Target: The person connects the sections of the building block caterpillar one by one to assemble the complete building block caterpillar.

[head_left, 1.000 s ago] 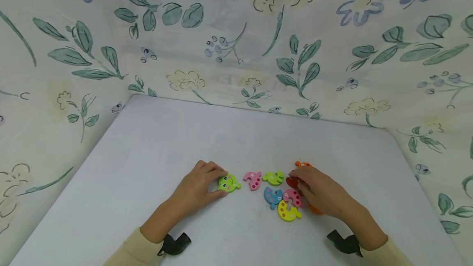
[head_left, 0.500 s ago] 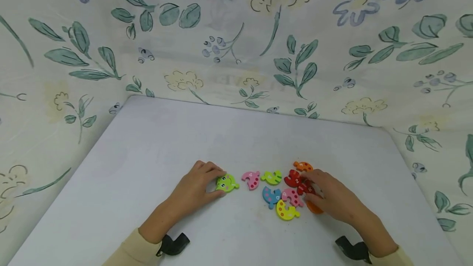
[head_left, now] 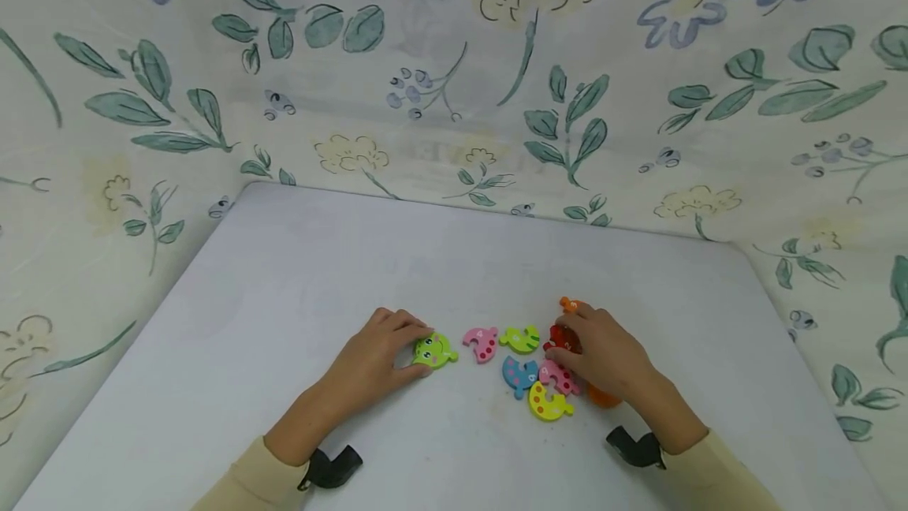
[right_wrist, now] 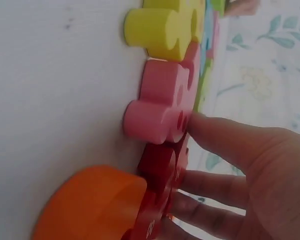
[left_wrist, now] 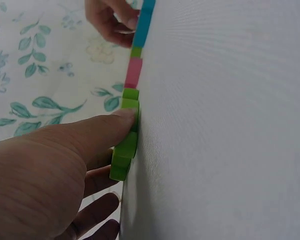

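Observation:
My left hand (head_left: pixel 379 353) pinches a green smiling-face puzzle piece (head_left: pixel 435 351) between thumb and fingers, flat on the white table. Over the right end of the cluster, my right hand (head_left: pixel 606 353) has thumb and forefinger at opposite sides of a red puzzle piece (head_left: pixel 563 338). In the right wrist view, fingertips touch red while the thumb lies beside a pink spotted piece (right_wrist: pixel 162 82). An orange piece (head_left: pixel 568 303) peeks out by the forefinger. Another red piece seen there (right_wrist: pixel 157 165) is mostly under the hand in the head view.
Between the hands lie a pink piece (head_left: pixel 481 344) and a green striped piece (head_left: pixel 521 339). Blue (head_left: pixel 519 375) and yellow (head_left: pixel 548 403) pieces sit nearer me. A rounded orange piece (head_left: pixel 603 397) lies below the right hand. Floral cloth (head_left: pixel 454 85) rises behind the table (head_left: pixel 355 251).
My right hand drew back to the right, baring the red pieces, then came left over them again. The upper orange piece has shifted slightly away and left. My left hand keeps its hold.

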Demonstrator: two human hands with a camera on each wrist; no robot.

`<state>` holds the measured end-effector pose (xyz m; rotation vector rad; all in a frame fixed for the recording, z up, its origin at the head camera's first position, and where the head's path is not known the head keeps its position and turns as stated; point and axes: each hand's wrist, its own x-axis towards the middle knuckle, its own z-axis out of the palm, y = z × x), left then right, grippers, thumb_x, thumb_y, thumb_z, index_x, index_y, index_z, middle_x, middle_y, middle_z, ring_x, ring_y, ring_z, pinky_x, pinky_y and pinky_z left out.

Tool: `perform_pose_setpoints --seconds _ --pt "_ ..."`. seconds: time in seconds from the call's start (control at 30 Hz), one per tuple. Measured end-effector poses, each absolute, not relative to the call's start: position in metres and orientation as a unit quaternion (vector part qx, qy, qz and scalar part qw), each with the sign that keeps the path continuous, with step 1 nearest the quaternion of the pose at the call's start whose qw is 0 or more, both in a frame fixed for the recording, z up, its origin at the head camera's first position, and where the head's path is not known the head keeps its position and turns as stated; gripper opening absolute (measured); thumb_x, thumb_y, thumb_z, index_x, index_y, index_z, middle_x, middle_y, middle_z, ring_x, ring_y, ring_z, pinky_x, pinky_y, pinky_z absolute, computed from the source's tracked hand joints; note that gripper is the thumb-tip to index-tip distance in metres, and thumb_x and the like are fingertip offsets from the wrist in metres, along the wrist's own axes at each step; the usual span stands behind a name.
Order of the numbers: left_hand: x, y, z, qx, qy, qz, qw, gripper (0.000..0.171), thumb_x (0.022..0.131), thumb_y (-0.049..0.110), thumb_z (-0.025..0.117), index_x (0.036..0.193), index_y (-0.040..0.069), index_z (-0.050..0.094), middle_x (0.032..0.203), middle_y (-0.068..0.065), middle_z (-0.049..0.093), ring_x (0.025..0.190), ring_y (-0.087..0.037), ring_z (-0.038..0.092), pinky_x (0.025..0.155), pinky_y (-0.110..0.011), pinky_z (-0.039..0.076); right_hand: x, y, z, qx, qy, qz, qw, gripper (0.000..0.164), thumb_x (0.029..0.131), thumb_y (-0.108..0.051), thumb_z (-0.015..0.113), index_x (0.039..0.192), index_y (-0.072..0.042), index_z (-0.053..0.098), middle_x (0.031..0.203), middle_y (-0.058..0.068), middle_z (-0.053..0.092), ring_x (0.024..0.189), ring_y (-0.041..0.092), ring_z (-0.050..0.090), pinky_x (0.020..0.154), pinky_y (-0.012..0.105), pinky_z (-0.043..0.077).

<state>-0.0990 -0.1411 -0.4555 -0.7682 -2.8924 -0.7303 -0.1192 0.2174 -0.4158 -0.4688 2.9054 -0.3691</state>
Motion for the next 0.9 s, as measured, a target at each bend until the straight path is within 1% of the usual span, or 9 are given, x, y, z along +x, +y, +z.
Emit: perform_pose_setpoints --seconds 0.2,0.37,0.43,0.53,0.63,0.73,0.9 --pt "-0.094 -0.149 -0.451 -0.256 -0.939 -0.227 0.021 0.053 0.085 0.034 0.090 0.131 0.014 0.073 0.128 0.003 0.064 0.117 -0.018 0.053 0.097 -0.037 0.055 -0.123 0.213 -0.416 -0.160 0.975 -0.109 0.106 0.060 0.083 -0.034 0.090 0.130 -0.005 0.067 0.132 0.018 0.060 0.112 0.034 0.057 0.077 0.047 0.063" --pt "-0.090 -0.153 -0.450 -0.255 -0.939 -0.229 0.018 0.054 0.086 0.034 0.089 0.132 0.013 0.073 0.128 0.003 0.064 0.118 -0.017 0.053 0.097 -0.037 0.056 -0.122 0.204 -0.410 -0.185 0.973 -0.110 0.077 0.059 0.083 -0.033 0.089 0.130 -0.006 0.067 0.127 0.015 0.063 0.113 0.032 0.058 0.078 0.045 0.063" --pt "-0.089 -0.154 -0.450 -0.254 -0.939 -0.231 0.021 0.054 0.085 0.034 0.089 0.132 0.013 0.073 0.128 0.004 0.064 0.117 -0.017 0.053 0.097 -0.037 0.056 -0.120 0.192 -0.404 -0.203 0.969 -0.122 0.068 0.058 0.084 -0.034 0.089 0.132 -0.007 0.067 0.126 0.011 0.065 0.113 0.029 0.059 0.081 0.043 0.063" --pt "-0.089 -0.155 -0.451 -0.251 -0.938 -0.238 0.025 0.053 0.085 0.033 0.090 0.131 0.013 0.074 0.127 0.004 0.064 0.117 -0.017 0.053 0.097 -0.037 0.056 -0.117 0.165 -0.396 -0.230 0.962 -0.128 0.076 0.059 0.086 -0.035 0.088 0.135 -0.010 0.067 0.126 0.005 0.067 0.114 0.023 0.060 0.088 0.039 0.061" --pt "-0.089 -0.156 -0.452 -0.249 -0.937 -0.245 0.024 0.052 0.084 0.032 0.090 0.130 0.013 0.074 0.127 0.006 0.064 0.118 -0.016 0.053 0.097 -0.037 0.056 -0.114 0.135 -0.393 -0.258 0.955 -0.118 0.088 0.059 0.086 -0.037 0.088 0.136 -0.012 0.066 0.126 0.002 0.067 0.112 0.019 0.060 0.088 0.034 0.060" --pt "-0.089 -0.157 -0.455 -0.253 -0.934 -0.250 0.024 0.052 0.085 0.033 0.090 0.131 0.014 0.073 0.128 0.006 0.064 0.119 -0.016 0.053 0.098 -0.037 0.056 -0.111 0.111 -0.395 -0.296 0.944 -0.112 0.092 0.055 0.086 -0.036 0.088 0.131 -0.012 0.067 0.120 0.001 0.068 0.106 0.017 0.059 0.085 0.031 0.059" --pt "-0.091 -0.156 -0.457 -0.258 -0.933 -0.251 0.025 0.053 0.086 0.035 0.089 0.132 0.014 0.073 0.129 0.006 0.063 0.119 -0.016 0.052 0.099 -0.037 0.054 -0.109 0.087 -0.408 -0.338 0.934 -0.087 0.075 0.047 0.088 -0.038 0.086 0.122 -0.011 0.070 0.110 0.001 0.068 0.099 0.018 0.058 0.084 0.031 0.058"
